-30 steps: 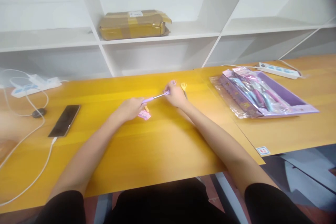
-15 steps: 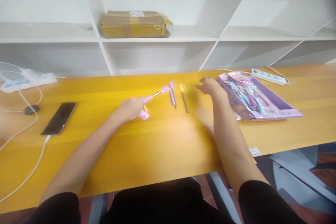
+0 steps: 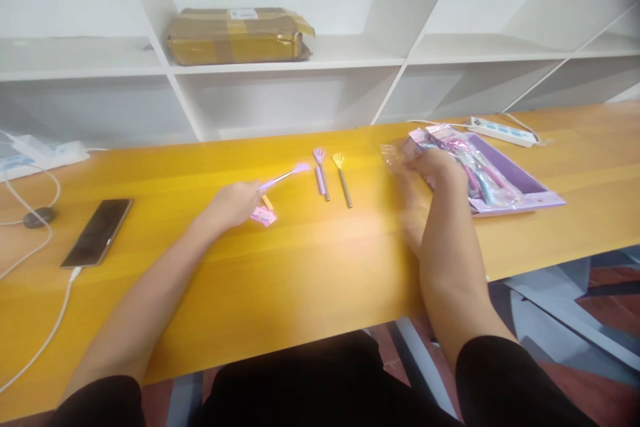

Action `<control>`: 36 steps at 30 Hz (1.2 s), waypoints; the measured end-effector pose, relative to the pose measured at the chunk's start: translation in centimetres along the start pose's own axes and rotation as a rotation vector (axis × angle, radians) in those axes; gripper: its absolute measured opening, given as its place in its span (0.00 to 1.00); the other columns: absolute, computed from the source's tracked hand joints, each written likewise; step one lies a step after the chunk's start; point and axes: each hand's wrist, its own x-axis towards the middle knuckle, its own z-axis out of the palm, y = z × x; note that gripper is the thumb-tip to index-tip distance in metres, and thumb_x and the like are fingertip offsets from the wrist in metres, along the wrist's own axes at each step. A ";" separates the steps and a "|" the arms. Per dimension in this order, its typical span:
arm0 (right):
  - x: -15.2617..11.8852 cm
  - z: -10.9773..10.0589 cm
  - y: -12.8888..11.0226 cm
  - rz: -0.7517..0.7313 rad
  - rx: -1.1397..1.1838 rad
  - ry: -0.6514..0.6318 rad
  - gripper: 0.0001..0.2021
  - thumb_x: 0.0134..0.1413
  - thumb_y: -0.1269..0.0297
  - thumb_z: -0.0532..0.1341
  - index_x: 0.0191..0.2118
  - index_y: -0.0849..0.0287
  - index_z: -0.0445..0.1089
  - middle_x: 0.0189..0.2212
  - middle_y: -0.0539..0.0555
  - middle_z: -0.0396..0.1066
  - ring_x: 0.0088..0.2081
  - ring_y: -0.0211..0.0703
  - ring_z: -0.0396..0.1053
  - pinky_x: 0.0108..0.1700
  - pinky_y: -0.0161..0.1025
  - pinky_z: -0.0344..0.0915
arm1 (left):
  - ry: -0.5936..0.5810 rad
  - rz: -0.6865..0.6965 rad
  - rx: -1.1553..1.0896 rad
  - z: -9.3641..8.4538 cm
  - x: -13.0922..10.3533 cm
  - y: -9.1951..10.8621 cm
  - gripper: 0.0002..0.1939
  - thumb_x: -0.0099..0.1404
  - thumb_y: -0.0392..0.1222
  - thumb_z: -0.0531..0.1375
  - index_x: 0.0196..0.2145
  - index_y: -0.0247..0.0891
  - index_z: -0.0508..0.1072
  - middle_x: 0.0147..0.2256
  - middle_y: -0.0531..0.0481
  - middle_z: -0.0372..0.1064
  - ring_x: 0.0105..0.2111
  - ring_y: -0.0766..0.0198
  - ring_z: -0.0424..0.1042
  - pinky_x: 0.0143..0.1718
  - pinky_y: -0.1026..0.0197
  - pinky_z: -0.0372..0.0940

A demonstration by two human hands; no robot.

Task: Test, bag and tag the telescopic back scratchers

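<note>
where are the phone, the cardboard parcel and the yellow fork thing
phone (image 3: 97,233), head view, middle of its dark screen
cardboard parcel (image 3: 235,47), head view, front side
yellow fork thing (image 3: 345,188), head view, metal handle

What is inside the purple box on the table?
Clear-wrapped packets with pink and blue pieces lie in the left part of the purple box. What is beneath them is covered; the right hand hides some.

Right hand (image 3: 434,167) blurred; grip unclear.
</note>
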 end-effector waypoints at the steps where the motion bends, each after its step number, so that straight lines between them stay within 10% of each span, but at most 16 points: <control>1: 0.0 -0.6 -0.2 0.035 -0.014 -0.038 0.22 0.62 0.74 0.77 0.19 0.61 0.72 0.22 0.57 0.70 0.23 0.38 0.61 0.33 0.44 0.57 | 0.000 -0.003 0.000 -0.1 0.0 0.1 0.23 0.86 0.50 0.41 0.49 0.39 0.74 0.41 0.37 0.81 0.38 0.46 0.81 0.34 0.54 0.62; 8: -2.3 -6.2 -3.4 0.057 -0.001 0.039 0.20 0.74 0.76 0.63 0.26 0.59 0.70 0.21 0.53 0.65 0.24 0.37 0.57 0.36 0.43 0.58 | 0.050 -0.036 -0.137 0.3 0.3 -0.3 0.21 0.84 0.47 0.46 0.61 0.37 0.72 0.40 0.39 0.79 0.34 0.48 0.77 0.34 0.54 0.62; 11: -4.9 -8.0 -5.9 -0.065 0.323 0.071 0.10 0.76 0.77 0.61 0.46 0.63 0.80 0.23 0.49 0.65 0.22 0.35 0.58 0.31 0.40 0.59 | 0.106 0.071 -0.366 0.5 0.5 -0.4 0.27 0.80 0.39 0.49 0.72 0.44 0.67 0.40 0.45 0.77 0.35 0.55 0.77 0.38 0.57 0.67; 14: -7.3 -8.2 -9.1 -0.227 0.725 -0.050 0.20 0.77 0.78 0.61 0.68 0.64 0.73 0.25 0.46 0.66 0.20 0.34 0.57 0.23 0.35 0.54 | 0.113 0.177 -0.566 0.4 0.3 0.3 0.24 0.78 0.39 0.49 0.61 0.45 0.80 0.42 0.45 0.73 0.38 0.58 0.78 0.42 0.58 0.71; 21: -13.4 -0.2 -18.3 -0.509 1.152 -0.466 0.33 0.72 0.59 0.71 0.75 0.55 0.61 0.30 0.49 0.75 0.26 0.45 0.75 0.25 0.35 0.72 | -0.103 0.256 -1.094 1.0 -1.5 4.4 0.26 0.74 0.65 0.61 0.51 0.40 0.82 0.37 0.47 0.70 0.29 0.62 0.71 0.25 0.63 0.64; 26: -17.7 5.9 -21.7 -0.846 1.171 -0.859 0.34 0.69 0.55 0.72 0.74 0.50 0.62 0.52 0.55 0.81 0.47 0.48 0.81 0.44 0.41 0.81 | 0.104 0.173 -1.216 3.5 -0.9 6.0 0.21 0.64 0.54 0.71 0.49 0.41 0.74 0.36 0.51 0.71 0.27 0.66 0.66 0.26 0.63 0.64; 31: -16.4 6.1 -20.9 -0.941 1.217 -0.738 0.19 0.77 0.58 0.62 0.68 0.52 0.70 0.57 0.57 0.78 0.58 0.50 0.78 0.56 0.46 0.79 | 0.156 0.040 -1.390 4.8 0.3 5.8 0.20 0.65 0.61 0.68 0.37 0.39 0.76 0.24 0.58 0.58 0.21 0.69 0.57 0.23 0.64 0.57; 36: -13.3 4.3 -19.3 -0.843 1.068 -0.240 0.06 0.72 0.63 0.64 0.49 0.54 0.77 0.50 0.57 0.77 0.48 0.50 0.78 0.50 0.47 0.78 | 0.293 0.034 -1.455 3.2 -0.3 5.1 0.20 0.65 0.60 0.70 0.35 0.39 0.80 0.21 0.60 0.55 0.18 0.71 0.54 0.20 0.65 0.52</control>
